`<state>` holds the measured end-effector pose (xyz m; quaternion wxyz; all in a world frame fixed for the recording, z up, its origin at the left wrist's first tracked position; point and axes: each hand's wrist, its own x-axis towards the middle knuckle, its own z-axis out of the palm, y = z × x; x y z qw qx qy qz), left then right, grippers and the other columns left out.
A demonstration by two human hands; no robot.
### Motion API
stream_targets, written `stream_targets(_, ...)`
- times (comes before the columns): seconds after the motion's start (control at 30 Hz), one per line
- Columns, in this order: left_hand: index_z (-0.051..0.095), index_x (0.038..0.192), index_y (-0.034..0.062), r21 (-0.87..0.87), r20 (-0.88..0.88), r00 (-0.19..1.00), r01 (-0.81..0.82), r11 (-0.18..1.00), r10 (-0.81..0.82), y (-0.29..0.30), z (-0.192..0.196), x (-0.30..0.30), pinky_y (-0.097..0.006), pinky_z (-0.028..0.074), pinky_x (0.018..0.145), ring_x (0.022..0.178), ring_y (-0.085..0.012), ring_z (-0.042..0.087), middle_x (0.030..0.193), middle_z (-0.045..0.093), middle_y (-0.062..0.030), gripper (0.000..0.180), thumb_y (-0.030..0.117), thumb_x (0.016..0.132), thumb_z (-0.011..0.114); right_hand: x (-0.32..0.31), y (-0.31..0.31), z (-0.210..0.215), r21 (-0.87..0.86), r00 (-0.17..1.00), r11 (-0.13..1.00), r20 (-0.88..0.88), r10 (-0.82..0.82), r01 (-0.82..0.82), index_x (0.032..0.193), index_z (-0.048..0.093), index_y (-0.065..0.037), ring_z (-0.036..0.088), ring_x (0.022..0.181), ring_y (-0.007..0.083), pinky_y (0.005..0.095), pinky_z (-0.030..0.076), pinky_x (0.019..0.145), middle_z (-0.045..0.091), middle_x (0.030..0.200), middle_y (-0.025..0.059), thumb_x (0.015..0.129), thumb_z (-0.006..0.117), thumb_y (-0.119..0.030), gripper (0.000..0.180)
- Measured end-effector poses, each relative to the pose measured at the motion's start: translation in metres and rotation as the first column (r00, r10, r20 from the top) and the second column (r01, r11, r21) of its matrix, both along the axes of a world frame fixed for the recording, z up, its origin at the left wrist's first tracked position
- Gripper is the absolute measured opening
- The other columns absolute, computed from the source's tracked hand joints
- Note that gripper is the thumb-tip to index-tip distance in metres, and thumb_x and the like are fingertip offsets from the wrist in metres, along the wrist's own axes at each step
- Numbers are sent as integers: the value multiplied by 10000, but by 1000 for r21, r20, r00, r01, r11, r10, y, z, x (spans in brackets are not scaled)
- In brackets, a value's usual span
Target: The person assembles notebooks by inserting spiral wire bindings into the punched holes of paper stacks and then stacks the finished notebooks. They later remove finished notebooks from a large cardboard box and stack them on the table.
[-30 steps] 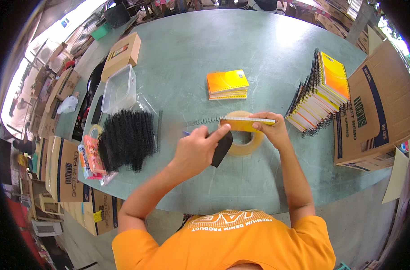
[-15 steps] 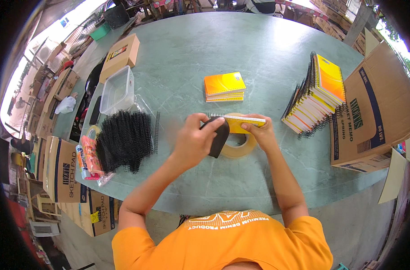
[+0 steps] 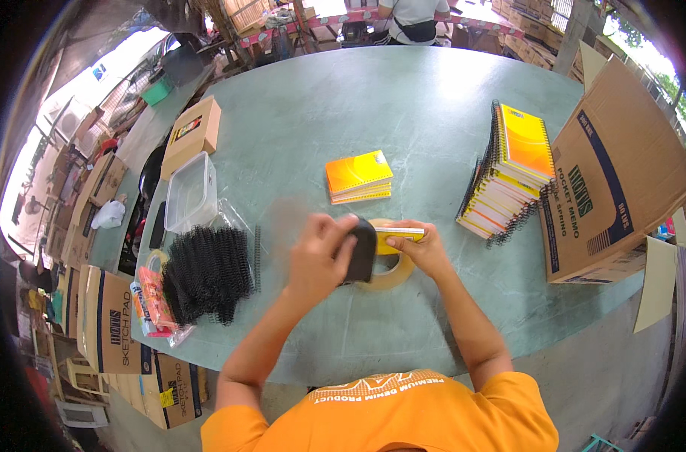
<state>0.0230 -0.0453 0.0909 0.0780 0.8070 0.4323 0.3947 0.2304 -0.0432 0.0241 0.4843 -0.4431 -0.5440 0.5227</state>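
Near the middle of the table, my right hand [image 3: 427,248] is closed around one end of a small yellow notepad [image 3: 400,233], held with its page edges showing. My left hand [image 3: 317,255], partly smeared by motion, has its thumb and fingers closed on a black, rounded, flat pad [image 3: 364,255]; its exact kind is unclear. That pad stands at the notepad's left end, hiding it. A faint blur shows left of the left fingers. Beneath the notepad lies a wide roll of clear yellowish tape [image 3: 392,279].
A heap of black spiral coils [image 3: 207,275] lies left, near a clear plastic box [image 3: 192,194]. Farther off is a small stack of yellow-orange notepads [image 3: 359,178]. Spiral-bound notebooks [image 3: 509,173] stand stacked at right, beside an open carton [image 3: 607,181]. A person [image 3: 416,21] sits beyond the table.
The whole view has shifted a little. My left hand and the black pad have turned more upright at the notepad's left end. The coil glimpsed there earlier is now hidden.
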Motion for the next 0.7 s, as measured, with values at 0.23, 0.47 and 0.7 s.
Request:
stream_targets(0.23, 639, 1036, 104, 5, 65, 998, 10, 1000, -10, -2, 5, 1, -311, 478, 677, 771, -235, 576, 867, 543, -90, 375, 31, 676, 714, 1, -5, -2, 81, 999, 997, 46, 8, -12, 1003, 653, -6, 591, 878, 92, 255, 469, 806, 669, 956, 43, 786, 688, -83, 233)
stream_targets(0.47, 662, 1019, 165, 40, 146, 989, 26, 999, -32, -1, 19, 4, -315, 483, 670, 751, -232, 573, 840, 539, -93, 343, 66, 695, 711, -3, -13, 5, 100, 998, 993, 35, 58, -61, 1033, 651, -34, 581, 937, 97, 268, 459, 847, 661, 1010, 37, 790, 656, -29, 243)
stream_targets(0.7, 664, 999, 181, 61, 340, 934, -137, 989, 109, 1, 35, 11, -332, 491, 684, 779, -256, 588, 851, 555, -93, 340, 95, 677, 730, -1, -12, -7, 140, 990, 984, 93, 102, -114, 1075, 627, -31, 588, 924, 112, 285, 465, 828, 663, 1005, 77, 791, 625, -8, 285)
